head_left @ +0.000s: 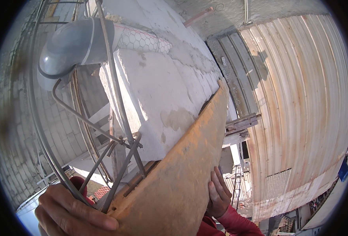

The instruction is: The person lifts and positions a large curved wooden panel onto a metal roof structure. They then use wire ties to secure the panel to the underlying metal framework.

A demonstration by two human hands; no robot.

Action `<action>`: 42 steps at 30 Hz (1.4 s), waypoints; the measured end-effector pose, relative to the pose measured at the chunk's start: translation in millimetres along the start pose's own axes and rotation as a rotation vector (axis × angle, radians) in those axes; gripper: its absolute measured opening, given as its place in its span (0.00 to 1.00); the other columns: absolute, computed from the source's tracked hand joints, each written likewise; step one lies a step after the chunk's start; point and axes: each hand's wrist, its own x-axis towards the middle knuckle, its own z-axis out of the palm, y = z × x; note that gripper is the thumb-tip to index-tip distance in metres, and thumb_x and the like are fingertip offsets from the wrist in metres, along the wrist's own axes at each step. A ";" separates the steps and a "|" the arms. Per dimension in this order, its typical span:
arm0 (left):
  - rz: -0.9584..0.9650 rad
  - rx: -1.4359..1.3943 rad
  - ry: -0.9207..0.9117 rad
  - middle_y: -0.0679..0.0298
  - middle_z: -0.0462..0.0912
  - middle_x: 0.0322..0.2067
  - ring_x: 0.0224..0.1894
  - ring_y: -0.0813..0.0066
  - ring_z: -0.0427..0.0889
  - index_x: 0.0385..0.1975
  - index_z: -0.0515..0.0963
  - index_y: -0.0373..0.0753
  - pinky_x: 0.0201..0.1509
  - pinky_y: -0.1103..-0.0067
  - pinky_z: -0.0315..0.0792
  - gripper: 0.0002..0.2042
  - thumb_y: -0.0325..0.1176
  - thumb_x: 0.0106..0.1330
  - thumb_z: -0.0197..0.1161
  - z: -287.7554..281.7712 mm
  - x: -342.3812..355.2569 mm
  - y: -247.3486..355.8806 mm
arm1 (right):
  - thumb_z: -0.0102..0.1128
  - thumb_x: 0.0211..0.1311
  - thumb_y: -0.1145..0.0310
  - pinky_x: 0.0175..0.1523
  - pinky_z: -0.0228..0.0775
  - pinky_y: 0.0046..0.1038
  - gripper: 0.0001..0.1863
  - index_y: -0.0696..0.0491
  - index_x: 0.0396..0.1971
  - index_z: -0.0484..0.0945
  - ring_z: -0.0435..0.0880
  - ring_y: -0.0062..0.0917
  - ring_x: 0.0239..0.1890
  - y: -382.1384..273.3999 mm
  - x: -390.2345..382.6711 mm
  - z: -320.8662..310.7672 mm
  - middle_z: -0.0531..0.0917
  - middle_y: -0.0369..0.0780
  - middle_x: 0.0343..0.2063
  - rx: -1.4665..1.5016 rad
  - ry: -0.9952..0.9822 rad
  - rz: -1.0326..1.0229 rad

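Observation:
A long wooden board point(181, 169), stained orange-brown, slants from the lower edge up to the right along a white concrete ledge. At its near left corner, my left hand point(69, 212) is closed over the edge, one fingertip beside a small hole in the wood. Bent steel bars point(120, 185) rise right next to that hand. My right hand point(220, 194), in a red sleeve, holds the board's right edge with its fingers extended along it; the palm is partly hidden.
A grey pipe elbow point(69, 43) and hexagon-mesh-wrapped pipe point(142, 41) lie on the white concrete ledge point(158, 94). Wooden pieces point(242, 124) jut out beyond the board. Far below on the right spreads a rusty corrugated roof point(300, 106); a block wall point(20, 118) stands left.

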 end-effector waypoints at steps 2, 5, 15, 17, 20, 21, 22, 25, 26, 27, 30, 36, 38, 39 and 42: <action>0.061 -0.012 -0.007 0.74 0.79 0.20 0.27 0.73 0.83 0.23 0.74 0.48 0.38 0.70 0.82 0.08 0.37 0.62 0.66 -2.4 -6.3 -2.1 | 0.65 0.50 0.83 0.62 0.73 0.49 0.35 0.57 0.61 0.66 0.71 0.61 0.63 -0.6 -1.6 -2.1 0.73 0.58 0.59 0.009 -0.020 0.002; 0.604 -0.588 -0.073 0.74 0.80 0.21 0.28 0.72 0.84 0.25 0.75 0.49 0.39 0.70 0.83 0.07 0.37 0.61 0.66 8.7 29.8 -39.2 | 0.64 0.50 0.84 0.63 0.72 0.48 0.35 0.57 0.61 0.66 0.70 0.61 0.64 -1.0 -3.2 -0.3 0.73 0.59 0.59 0.017 -0.019 0.003; 0.457 -0.447 -0.122 0.74 0.79 0.21 0.28 0.73 0.82 0.26 0.73 0.49 0.42 0.70 0.79 0.07 0.38 0.67 0.59 1.2 28.9 -24.3 | 0.67 0.47 0.82 0.60 0.74 0.46 0.36 0.55 0.61 0.68 0.72 0.58 0.64 2.0 -3.8 -2.9 0.73 0.58 0.60 0.018 -0.060 0.001; 0.552 -0.514 -0.167 0.73 0.80 0.22 0.30 0.72 0.82 0.28 0.73 0.48 0.47 0.68 0.76 0.07 0.37 0.69 0.57 1.4 34.2 -30.8 | 0.69 0.48 0.79 0.59 0.75 0.43 0.36 0.53 0.61 0.69 0.73 0.54 0.64 3.0 -3.3 -3.7 0.74 0.55 0.60 -0.004 -0.043 0.006; 0.621 -0.510 -0.233 0.70 0.81 0.24 0.34 0.70 0.83 0.30 0.72 0.46 0.56 0.65 0.72 0.07 0.37 0.71 0.54 -13.7 16.6 -33.1 | 0.72 0.48 0.72 0.56 0.77 0.38 0.35 0.50 0.60 0.72 0.74 0.47 0.65 2.5 -7.1 -8.7 0.76 0.49 0.60 0.006 -0.059 -0.039; 0.696 -0.555 -0.299 0.70 0.81 0.25 0.36 0.69 0.84 0.31 0.72 0.46 0.58 0.64 0.71 0.07 0.37 0.72 0.53 -8.8 30.5 -46.0 | 0.73 0.48 0.69 0.55 0.77 0.36 0.35 0.48 0.60 0.73 0.75 0.45 0.65 6.7 -4.1 -6.8 0.77 0.47 0.60 -0.048 0.004 -0.024; 0.771 -0.596 -0.370 0.69 0.82 0.25 0.37 0.69 0.84 0.31 0.72 0.45 0.61 0.63 0.69 0.07 0.36 0.73 0.52 -2.2 49.9 -59.9 | 0.74 0.48 0.66 0.54 0.78 0.35 0.35 0.47 0.60 0.74 0.75 0.42 0.65 12.5 -0.3 -5.5 0.78 0.44 0.60 -0.103 0.067 -0.001; 0.753 -0.618 -0.438 0.67 0.83 0.27 0.41 0.67 0.85 0.34 0.72 0.44 0.70 0.60 0.65 0.08 0.36 0.76 0.50 -22.0 30.2 -82.7 | 0.73 0.47 0.59 0.54 0.79 0.32 0.36 0.45 0.61 0.74 0.76 0.37 0.64 16.0 -7.7 4.2 0.77 0.40 0.61 -0.083 0.146 -0.099; 0.724 -0.630 -0.440 0.66 0.82 0.28 0.41 0.66 0.84 0.33 0.71 0.44 0.70 0.58 0.64 0.08 0.36 0.76 0.49 -29.3 24.4 -86.0 | 0.72 0.48 0.59 0.56 0.79 0.31 0.36 0.45 0.61 0.73 0.76 0.36 0.63 16.8 -8.7 3.9 0.77 0.39 0.62 -0.097 0.153 -0.103; 0.708 -0.651 -0.448 0.65 0.82 0.28 0.42 0.66 0.83 0.33 0.71 0.44 0.70 0.57 0.63 0.09 0.37 0.76 0.49 -32.9 22.9 -91.9 | 0.72 0.48 0.58 0.57 0.79 0.31 0.36 0.45 0.62 0.73 0.77 0.35 0.63 14.7 -12.8 3.8 0.77 0.38 0.62 -0.113 0.158 -0.096; 0.669 -0.736 -0.406 0.63 0.80 0.28 0.43 0.63 0.82 0.34 0.71 0.43 0.70 0.54 0.62 0.10 0.39 0.76 0.49 -13.8 32.6 -92.2 | 0.71 0.49 0.56 0.60 0.78 0.31 0.37 0.43 0.63 0.72 0.77 0.34 0.62 13.5 -16.2 14.6 0.76 0.37 0.62 -0.154 0.276 -0.077; 0.518 -0.988 -0.582 0.57 0.79 0.36 0.51 0.57 0.78 0.39 0.71 0.39 0.74 0.52 0.54 0.10 0.40 0.74 0.52 -17.1 38.3 -98.4 | 0.70 0.51 0.57 0.60 0.78 0.30 0.38 0.41 0.65 0.70 0.78 0.35 0.61 10.1 -22.2 22.8 0.74 0.35 0.64 -0.175 0.368 -0.056; 0.493 -1.065 -0.680 0.54 0.79 0.40 0.55 0.55 0.76 0.41 0.72 0.37 0.76 0.54 0.51 0.10 0.38 0.73 0.54 -14.0 43.4 -97.4 | 0.69 0.53 0.57 0.59 0.79 0.30 0.37 0.41 0.66 0.70 0.78 0.33 0.61 8.9 -23.3 23.6 0.74 0.34 0.64 -0.168 0.389 -0.052; 0.540 -1.034 -0.722 0.53 0.80 0.42 0.56 0.55 0.76 0.42 0.73 0.36 0.76 0.54 0.51 0.10 0.37 0.73 0.55 -13.4 47.8 -95.5 | 0.68 0.53 0.57 0.59 0.79 0.30 0.36 0.41 0.66 0.70 0.79 0.33 0.61 7.4 -24.8 24.5 0.74 0.34 0.64 -0.163 0.394 -0.058; 0.688 -1.019 -0.832 0.51 0.80 0.46 0.57 0.54 0.76 0.45 0.74 0.35 0.76 0.54 0.52 0.10 0.35 0.72 0.56 -10.3 60.2 -91.7 | 0.67 0.55 0.58 0.58 0.79 0.31 0.33 0.42 0.64 0.73 0.80 0.32 0.59 3.8 -26.2 29.5 0.76 0.34 0.62 -0.151 0.427 -0.065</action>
